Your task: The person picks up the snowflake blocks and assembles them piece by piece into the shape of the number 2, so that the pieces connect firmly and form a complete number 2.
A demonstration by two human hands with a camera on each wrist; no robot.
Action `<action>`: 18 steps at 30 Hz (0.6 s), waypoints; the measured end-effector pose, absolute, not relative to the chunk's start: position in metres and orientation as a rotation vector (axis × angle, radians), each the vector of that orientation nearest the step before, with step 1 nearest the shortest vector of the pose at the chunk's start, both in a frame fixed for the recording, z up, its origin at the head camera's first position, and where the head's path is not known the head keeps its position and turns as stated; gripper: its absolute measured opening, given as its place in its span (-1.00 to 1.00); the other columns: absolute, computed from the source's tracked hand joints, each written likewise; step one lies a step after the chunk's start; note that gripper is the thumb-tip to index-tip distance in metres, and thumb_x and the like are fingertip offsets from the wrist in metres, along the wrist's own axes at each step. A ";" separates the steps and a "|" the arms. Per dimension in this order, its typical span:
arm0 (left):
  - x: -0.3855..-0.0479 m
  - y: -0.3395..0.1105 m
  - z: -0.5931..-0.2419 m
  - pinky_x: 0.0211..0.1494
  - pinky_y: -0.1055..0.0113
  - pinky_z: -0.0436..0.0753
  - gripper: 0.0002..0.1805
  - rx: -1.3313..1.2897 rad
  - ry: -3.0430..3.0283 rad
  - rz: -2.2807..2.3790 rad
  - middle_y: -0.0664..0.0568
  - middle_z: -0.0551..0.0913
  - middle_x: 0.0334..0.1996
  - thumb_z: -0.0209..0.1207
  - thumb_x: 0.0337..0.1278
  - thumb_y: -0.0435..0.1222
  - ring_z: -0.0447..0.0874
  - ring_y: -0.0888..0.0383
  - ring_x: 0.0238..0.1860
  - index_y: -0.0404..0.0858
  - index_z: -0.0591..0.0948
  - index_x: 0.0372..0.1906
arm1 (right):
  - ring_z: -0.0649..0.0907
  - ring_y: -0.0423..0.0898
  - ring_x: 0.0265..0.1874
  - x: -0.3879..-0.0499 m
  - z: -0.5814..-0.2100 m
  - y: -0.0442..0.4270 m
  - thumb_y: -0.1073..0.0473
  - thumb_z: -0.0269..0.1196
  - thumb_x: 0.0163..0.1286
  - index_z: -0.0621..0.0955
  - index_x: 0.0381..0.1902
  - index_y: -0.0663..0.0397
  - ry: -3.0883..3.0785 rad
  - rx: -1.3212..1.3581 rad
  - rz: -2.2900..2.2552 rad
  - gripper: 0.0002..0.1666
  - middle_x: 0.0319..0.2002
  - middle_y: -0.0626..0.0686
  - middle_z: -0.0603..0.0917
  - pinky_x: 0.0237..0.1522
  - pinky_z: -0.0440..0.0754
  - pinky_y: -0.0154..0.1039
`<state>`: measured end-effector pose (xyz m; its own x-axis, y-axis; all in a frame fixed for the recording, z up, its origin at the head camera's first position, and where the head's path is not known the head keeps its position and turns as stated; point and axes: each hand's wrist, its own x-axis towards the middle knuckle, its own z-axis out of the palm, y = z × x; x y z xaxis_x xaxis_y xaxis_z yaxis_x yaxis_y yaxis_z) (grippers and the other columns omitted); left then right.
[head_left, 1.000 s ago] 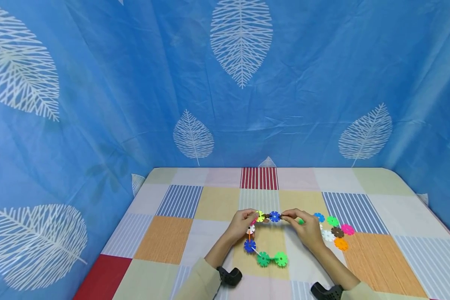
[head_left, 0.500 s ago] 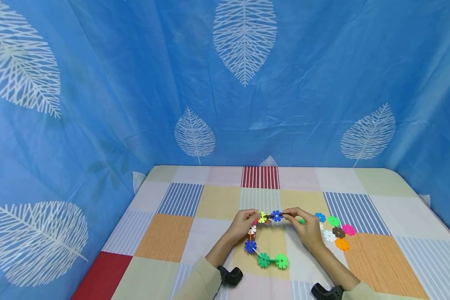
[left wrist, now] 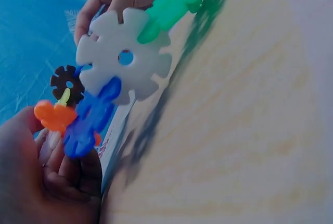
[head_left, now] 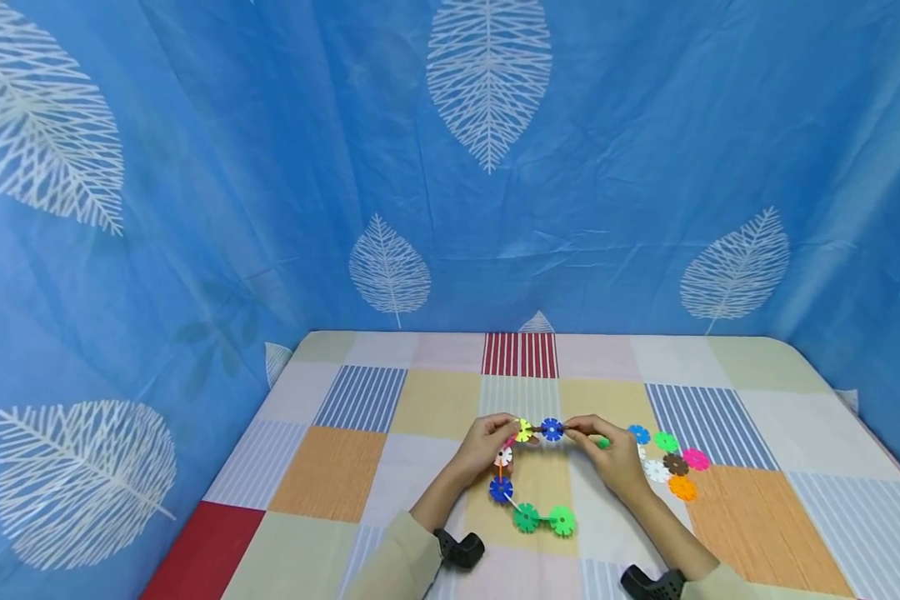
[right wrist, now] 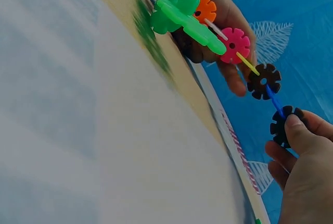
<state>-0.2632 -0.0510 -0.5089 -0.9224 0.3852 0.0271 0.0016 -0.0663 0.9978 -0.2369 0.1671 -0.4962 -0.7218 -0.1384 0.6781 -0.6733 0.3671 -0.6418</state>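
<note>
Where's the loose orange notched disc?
In the head view, the loose orange notched disc lies on the patchwork tablecloth, right of the right hand, just below the loose brown notched disc.

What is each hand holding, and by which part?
One chain of linked discs: the right hand pinches the dark disc at one end; the left hand grips the chain partway along, near the pink disc, but exactly where is hidden.

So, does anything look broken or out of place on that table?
No, nothing stands out. The left hand and right hand hold the disc chain, whose visible links look joined; loose discs lie grouped near the right hand. No break or spill is visible, though fine cracks might not show.
</note>
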 end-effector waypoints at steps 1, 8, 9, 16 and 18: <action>-0.263 -0.051 -0.509 -0.64 0.43 0.56 -0.72 0.435 1.965 2.053 -0.12 0.64 -0.35 0.03 0.28 -0.26 0.51 0.28 -0.73 -0.38 0.60 -0.12 | 0.66 -0.04 -0.43 -0.234 -0.493 0.166 0.56 0.28 0.06 0.64 -0.32 0.27 -2.118 0.700 1.348 -0.78 -0.40 0.15 0.69 -0.37 0.62 -0.41; -0.265 -0.051 -0.505 0.05 0.36 0.48 -0.57 0.631 2.022 1.881 -0.07 0.67 -0.17 -0.20 0.39 -0.12 0.61 0.20 -0.12 -0.24 0.58 0.04 | 0.69 -0.05 -0.37 -0.231 -0.489 0.170 0.55 0.24 0.11 0.63 -0.28 0.28 -2.161 0.740 1.418 -0.79 -0.36 0.15 0.70 -0.25 0.60 -0.44; -0.265 -0.051 -0.505 0.01 0.31 0.53 -0.54 0.651 1.997 1.867 -0.11 0.67 -0.19 -0.24 0.40 -0.10 0.64 0.11 -0.19 -0.25 0.57 0.06 | 0.69 -0.04 -0.36 -0.232 -0.489 0.170 0.56 0.24 0.11 0.63 -0.28 0.29 -2.163 0.749 1.432 -0.79 -0.36 0.15 0.70 -0.24 0.60 -0.44; -0.263 -0.053 -0.503 -0.36 0.32 0.63 -0.49 0.622 1.968 1.804 -0.10 0.65 -0.16 -0.23 0.40 -0.01 0.64 0.01 -0.61 -0.24 0.52 0.14 | 0.69 0.00 -0.35 -0.238 -0.501 0.169 0.60 0.20 0.13 0.63 -0.23 0.27 -2.179 0.860 1.487 -0.72 -0.33 0.15 0.70 -0.23 0.61 -0.40; -0.262 -0.053 -0.504 -0.48 0.33 0.61 -0.54 0.599 1.975 1.808 -0.04 0.64 -0.15 -0.13 0.37 -0.03 0.60 0.09 -0.66 -0.21 0.53 0.13 | 0.69 -0.04 -0.33 -0.241 -0.508 0.170 0.58 0.20 0.14 0.63 -0.21 0.21 -2.188 0.881 1.476 -0.70 -0.31 0.11 0.70 -0.24 0.61 -0.41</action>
